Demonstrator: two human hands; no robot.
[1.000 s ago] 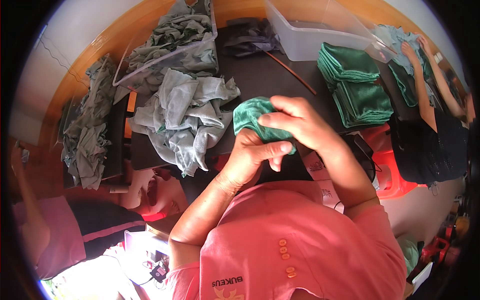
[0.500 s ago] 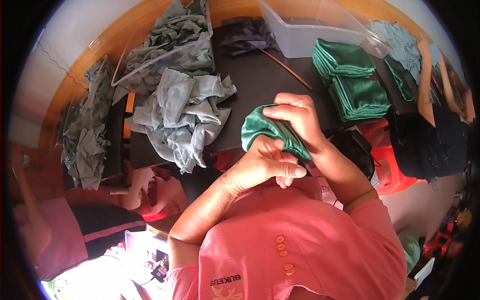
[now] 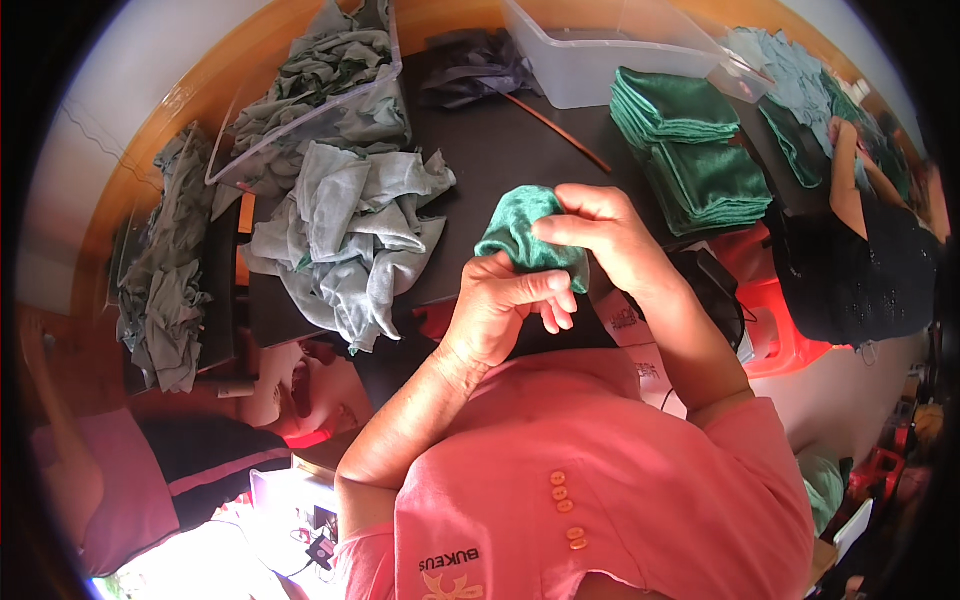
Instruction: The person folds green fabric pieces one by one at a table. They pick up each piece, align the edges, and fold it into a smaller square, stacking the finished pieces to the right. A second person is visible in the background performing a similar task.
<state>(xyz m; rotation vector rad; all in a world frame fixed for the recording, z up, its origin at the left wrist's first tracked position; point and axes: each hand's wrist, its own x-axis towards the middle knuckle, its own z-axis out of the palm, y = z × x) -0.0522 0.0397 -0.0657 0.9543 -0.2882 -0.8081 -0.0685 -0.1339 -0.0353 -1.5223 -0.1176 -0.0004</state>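
Note:
Between my hands, above the table's near edge, is a small shiny green satin cloth piece [image 3: 518,228], bunched and rounded at the top. My left hand [image 3: 495,308] grips its lower left side, with the thumb lying across the front. The fingers of my right hand [image 3: 612,240] close on its right edge. Part of the cloth is hidden behind the fingers. Left of my hands lies a loose heap of pale grey-green cloth pieces [image 3: 350,220]. To the right stand two neat stacks of folded green satin pieces, a far stack [image 3: 675,100] and a near stack [image 3: 710,180].
A clear bin [image 3: 310,110] full of grey-green cloth stands far left; another clear bin [image 3: 600,65] is at the back. A brown stick [image 3: 555,130] and dark cloth [image 3: 475,70] lie on the dark table [image 3: 480,150]. Co-workers are at both sides, with a red stool [image 3: 775,310] right.
The green cloth piece is less stretched and shows a more upright, crumpled shape. My left hand has shifted slightly left, its thumb now against the cloth. The view has shifted slightly.

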